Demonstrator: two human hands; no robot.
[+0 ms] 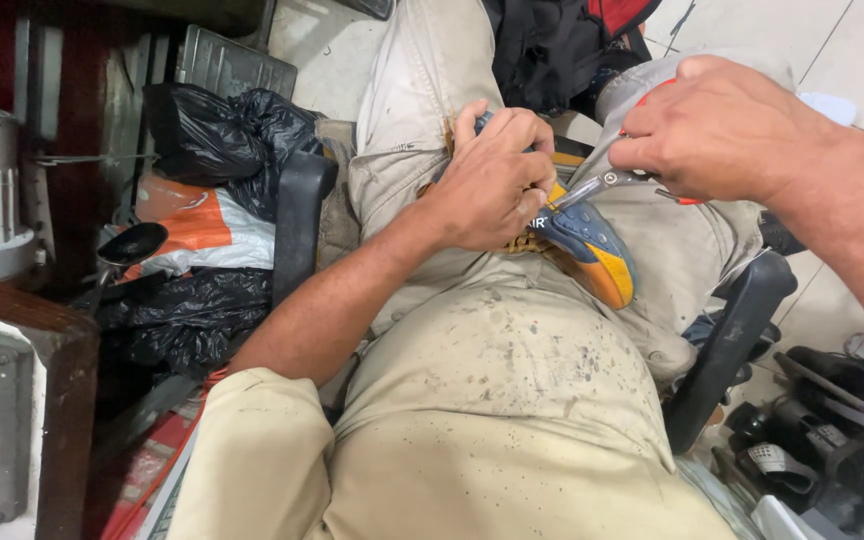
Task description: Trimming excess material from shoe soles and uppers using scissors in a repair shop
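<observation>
While beside the shoe [592, 250], black bags [222, 130].

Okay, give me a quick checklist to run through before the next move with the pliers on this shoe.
1. Left hand grips the shoe on the lap: ok.
2. Right hand holds the pliers: ok.
3. Plier tips reach the shoe's edge by the left fingers: ok.
4. What the tips grip: cannot tell.
5. Left fingers clear of the tips: not ok, very close.
</observation>
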